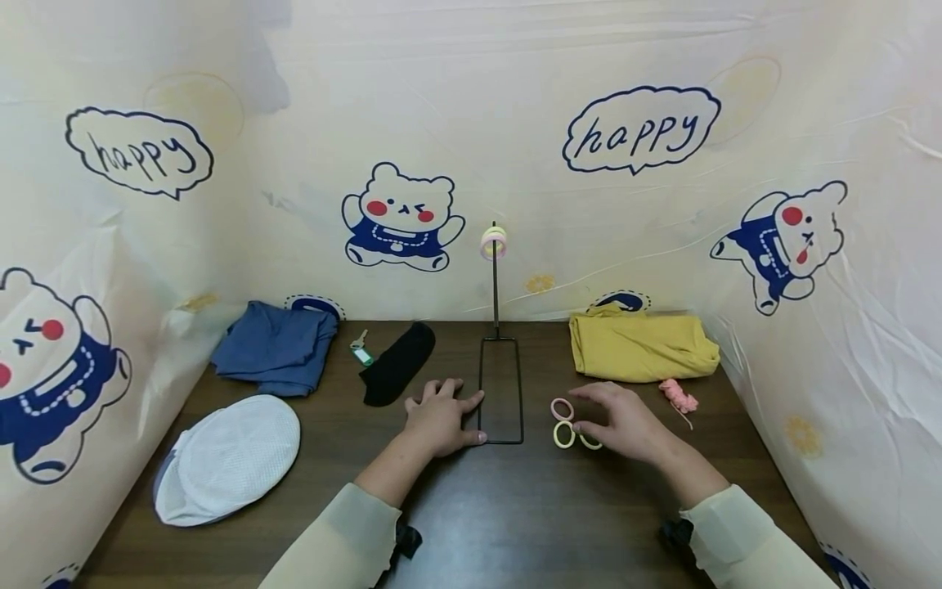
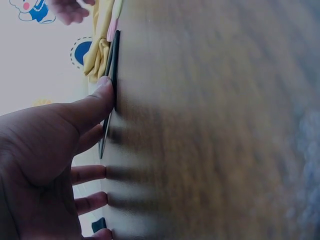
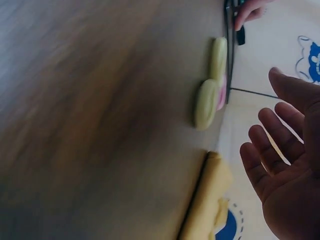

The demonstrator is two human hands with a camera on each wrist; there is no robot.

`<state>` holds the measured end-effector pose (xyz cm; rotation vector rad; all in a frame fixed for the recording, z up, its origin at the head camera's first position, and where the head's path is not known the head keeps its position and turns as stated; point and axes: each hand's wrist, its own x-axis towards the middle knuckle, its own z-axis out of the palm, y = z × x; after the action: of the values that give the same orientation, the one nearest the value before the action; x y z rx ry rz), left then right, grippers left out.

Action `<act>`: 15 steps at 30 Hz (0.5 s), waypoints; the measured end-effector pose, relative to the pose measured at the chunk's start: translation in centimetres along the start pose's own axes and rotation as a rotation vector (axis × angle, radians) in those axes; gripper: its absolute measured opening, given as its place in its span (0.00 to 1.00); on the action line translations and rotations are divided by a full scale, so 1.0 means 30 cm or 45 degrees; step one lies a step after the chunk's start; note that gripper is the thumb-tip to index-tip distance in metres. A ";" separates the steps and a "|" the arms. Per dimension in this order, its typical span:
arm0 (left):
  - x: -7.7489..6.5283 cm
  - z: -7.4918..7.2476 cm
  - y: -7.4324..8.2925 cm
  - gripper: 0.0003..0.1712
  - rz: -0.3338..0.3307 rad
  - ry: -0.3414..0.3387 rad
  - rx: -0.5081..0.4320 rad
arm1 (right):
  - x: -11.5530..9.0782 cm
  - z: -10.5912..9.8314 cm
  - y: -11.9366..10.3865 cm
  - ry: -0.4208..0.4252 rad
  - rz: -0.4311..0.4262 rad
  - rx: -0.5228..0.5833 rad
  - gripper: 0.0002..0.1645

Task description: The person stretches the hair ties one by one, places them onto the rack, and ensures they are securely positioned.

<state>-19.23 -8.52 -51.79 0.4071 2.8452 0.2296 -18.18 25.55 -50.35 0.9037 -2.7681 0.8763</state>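
A black wire stand has a flat rectangular base (image 1: 520, 393) on the table and an upright rod (image 1: 495, 294) with pink and yellow rings (image 1: 493, 244) near its top. My left hand (image 1: 436, 421) rests on the table left of the base, fingers spread, thumb and index fingertips at its left side; in the left wrist view the thumb (image 2: 95, 102) presses against the black wire (image 2: 116, 55). Right of the stand lie a pink ring (image 1: 562, 400) and two pale yellow rings (image 3: 206, 106). Just above them hovers my right hand (image 1: 621, 421), fingers loosely extended, palm holding nothing.
To the left are folded blue cloth (image 1: 275, 343), a white cap (image 1: 235, 458), keys with a green tag (image 1: 361, 352) and a black sock (image 1: 401, 364). Folded yellow cloth (image 1: 643, 348) and pink yarn (image 1: 679, 396) lie at right. A printed curtain (image 1: 515, 106) encloses the table.
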 end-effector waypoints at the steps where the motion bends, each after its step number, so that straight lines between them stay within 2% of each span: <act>1: 0.000 0.000 0.000 0.46 -0.001 -0.001 -0.001 | -0.005 0.001 0.010 -0.022 0.005 -0.008 0.30; 10: 0.001 -0.001 0.000 0.46 0.002 -0.002 -0.002 | -0.032 -0.003 0.071 -0.306 0.135 -0.023 0.39; 15: -0.002 -0.004 0.002 0.46 -0.001 -0.001 -0.009 | -0.033 -0.010 0.076 -0.371 0.176 -0.026 0.37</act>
<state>-19.20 -8.49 -51.65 0.4050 2.8424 0.2396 -18.71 27.72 -51.50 0.9117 -3.1142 0.7897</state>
